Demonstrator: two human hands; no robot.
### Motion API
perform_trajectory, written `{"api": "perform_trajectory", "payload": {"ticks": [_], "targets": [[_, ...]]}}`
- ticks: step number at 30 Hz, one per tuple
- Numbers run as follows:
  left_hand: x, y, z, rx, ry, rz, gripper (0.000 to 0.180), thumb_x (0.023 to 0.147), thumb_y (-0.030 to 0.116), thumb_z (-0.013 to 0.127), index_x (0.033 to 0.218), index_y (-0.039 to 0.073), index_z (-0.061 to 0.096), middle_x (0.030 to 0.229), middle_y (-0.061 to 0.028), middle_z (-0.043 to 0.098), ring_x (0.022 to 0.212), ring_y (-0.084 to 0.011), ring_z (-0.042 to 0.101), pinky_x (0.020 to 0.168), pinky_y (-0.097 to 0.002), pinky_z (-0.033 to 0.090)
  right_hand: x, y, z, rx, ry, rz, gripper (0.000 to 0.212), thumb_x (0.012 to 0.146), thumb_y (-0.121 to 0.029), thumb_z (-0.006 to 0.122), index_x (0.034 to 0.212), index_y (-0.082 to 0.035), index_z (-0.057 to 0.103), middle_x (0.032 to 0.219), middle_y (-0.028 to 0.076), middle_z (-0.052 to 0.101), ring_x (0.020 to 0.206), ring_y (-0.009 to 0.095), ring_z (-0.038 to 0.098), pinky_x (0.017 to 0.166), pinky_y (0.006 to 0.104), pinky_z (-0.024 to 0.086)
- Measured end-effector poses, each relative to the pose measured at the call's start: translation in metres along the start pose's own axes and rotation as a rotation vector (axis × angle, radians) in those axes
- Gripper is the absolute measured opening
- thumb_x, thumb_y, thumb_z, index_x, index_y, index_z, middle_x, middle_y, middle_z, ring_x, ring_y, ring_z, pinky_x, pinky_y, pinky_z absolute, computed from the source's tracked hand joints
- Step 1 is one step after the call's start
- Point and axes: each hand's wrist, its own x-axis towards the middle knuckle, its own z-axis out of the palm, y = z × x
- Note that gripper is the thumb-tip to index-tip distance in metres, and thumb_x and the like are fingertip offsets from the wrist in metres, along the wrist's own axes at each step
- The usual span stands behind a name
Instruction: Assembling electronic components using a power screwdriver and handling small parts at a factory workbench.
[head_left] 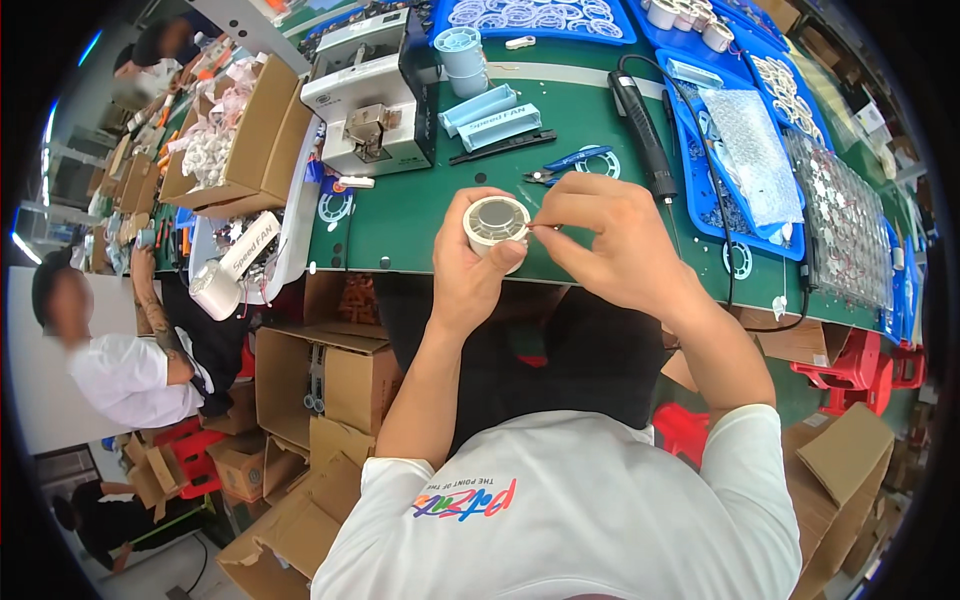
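My left hand (466, 275) is wrapped round a cream-white round fan housing (482, 241), held upright just above the near edge of the table. A grey disc and a ring of spokes show on the housing's top. At its right side, my right hand (615, 240) pinches a thin reddish wire (530, 226), close against the rim. The fingers partly hide the wire, so I cannot tell where it ends. Beyond my right hand lie blue-handled cutters (565, 163), across a pale blue ring (606, 158).
A black electric screwdriver (642, 135) lies at right, beside blue trays (697, 195) of parts. A white-and-black machine (365, 100), light blue handle shells (500, 127) and black tweezers (505, 146) are farther off. Left stand a bin (292, 255) and a carton (275, 150); a co-worker (140, 370) sits there.
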Motion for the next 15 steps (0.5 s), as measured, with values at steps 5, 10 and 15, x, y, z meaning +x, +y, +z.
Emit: {"api": "perform_trajectory", "payload": {"ticks": [5, 10, 15], "targets": [[0.000, 0.004, 0.003, 0.057, -0.007, -0.011, 0.059, 0.087, 0.040, 0.088, 0.124, 0.005, 0.058, 0.108, -0.0060, 0.069, 0.091, -0.0144, 0.063, 0.083, -0.0284, 0.051, -0.002, 0.003, 0.008, -0.080, 0.201, -0.187, 0.005, 0.080, 0.003, 0.072, 0.083, 0.000, 0.069, 0.095, 0.008, 0.072, 0.082, 0.022, 0.063, 0.076, 0.0303, 0.052], [-0.001, 0.007, -0.003, 0.084, -0.093, -0.264, 0.053, 0.086, 0.032, 0.089, 0.122, 0.006, 0.060, 0.108, -0.0048, 0.070, 0.090, -0.0143, 0.064, 0.084, -0.0287, 0.051, 0.002, 0.007, -0.003, 0.068, 0.354, -0.104, 0.006, 0.081, 0.004, 0.068, 0.082, -0.001, 0.065, 0.098, 0.008, 0.073, 0.084, 0.022, 0.063, 0.077, 0.0300, 0.052], [-0.011, 0.001, -0.011, 0.056, -0.127, -0.168, 0.051, 0.083, 0.024, 0.091, 0.120, 0.006, 0.061, 0.105, -0.0037, 0.070, 0.088, -0.0145, 0.064, 0.084, -0.0284, 0.051, 0.000, 0.008, -0.032, 0.230, 0.311, 0.209, 0.006, 0.090, 0.001, 0.059, 0.086, -0.001, 0.062, 0.102, 0.012, 0.077, 0.082, 0.016, 0.063, 0.075, 0.0260, 0.052]]}}
